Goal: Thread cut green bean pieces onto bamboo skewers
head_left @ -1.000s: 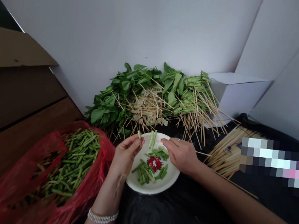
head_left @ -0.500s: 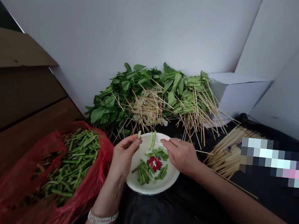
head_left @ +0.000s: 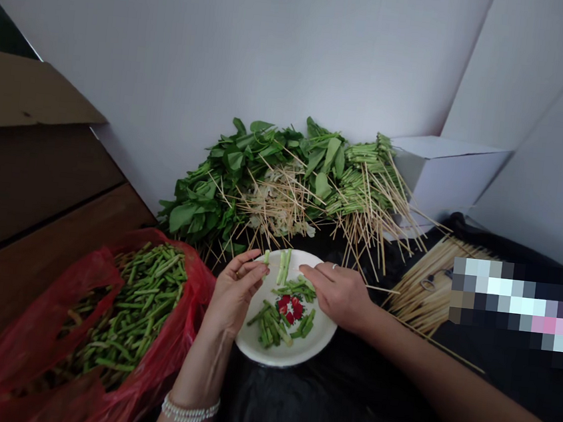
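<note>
Between the thumb and fingers of my left hand [head_left: 237, 288] is a short green stem piece [head_left: 266, 257], held at the plate's upper left. My right hand [head_left: 342, 295] grips a thin bamboo skewer [head_left: 382, 289], whose blunt end sticks out to the right. Side by side on the skewer hang two threaded stem pieces [head_left: 284, 267], just right of the left fingertips. Below both hands lies a white plate [head_left: 317, 349] with a red flower print. Cut green stem pieces [head_left: 272, 324] rest on it in small heaps.
A red plastic bag [head_left: 197, 289] full of cut stems [head_left: 147, 311] stands at left. Behind the plate are skewered leafy greens [head_left: 202, 196] and skewered stems [head_left: 359, 182]. Loose skewers [head_left: 420, 272] with scissors [head_left: 428, 281] lie right, near a white box [head_left: 446, 174]. A cardboard box [head_left: 32, 97] is far left.
My left hand has moved slightly right with its stem piece, closer to the two threaded pieces. The right hand still grips the skewer, almost unmoved.
</note>
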